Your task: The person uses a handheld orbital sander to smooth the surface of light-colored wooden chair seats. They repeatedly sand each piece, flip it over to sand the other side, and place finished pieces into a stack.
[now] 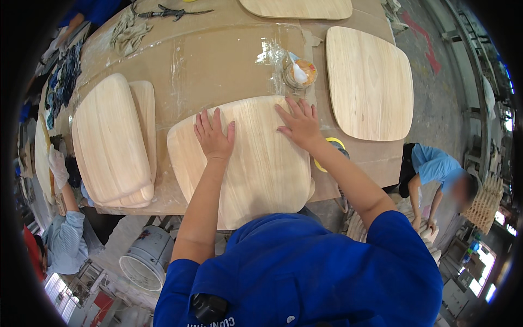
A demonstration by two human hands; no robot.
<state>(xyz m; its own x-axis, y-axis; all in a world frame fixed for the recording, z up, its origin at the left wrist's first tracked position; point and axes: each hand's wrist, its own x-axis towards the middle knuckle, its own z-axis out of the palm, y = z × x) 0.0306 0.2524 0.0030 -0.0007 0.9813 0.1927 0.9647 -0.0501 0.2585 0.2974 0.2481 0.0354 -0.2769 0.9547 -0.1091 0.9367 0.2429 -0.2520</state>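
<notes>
A pale wooden panel with rounded corners (261, 158) lies on the table right in front of me. My left hand (215, 136) rests on its upper left part, fingers spread. Flat near the panel's far right edge is my right hand (299, 122), its fingers apart too. Just beyond that hand stands a small round tub (308, 76) with orange-brown contents and a white plastic spoon (298, 72) in it. Beside my right forearm is a tool with a yellow round pad (335, 144), partly hidden by the arm.
Stacked wooden panels (111, 139) lie at the left, another panel (370, 84) at the right. Cardboard under clear tape covers the table (218, 60). A cloth (129, 35) and a spray gun (171, 13) lie far left. A bucket (147, 259) stands below; people work on both sides.
</notes>
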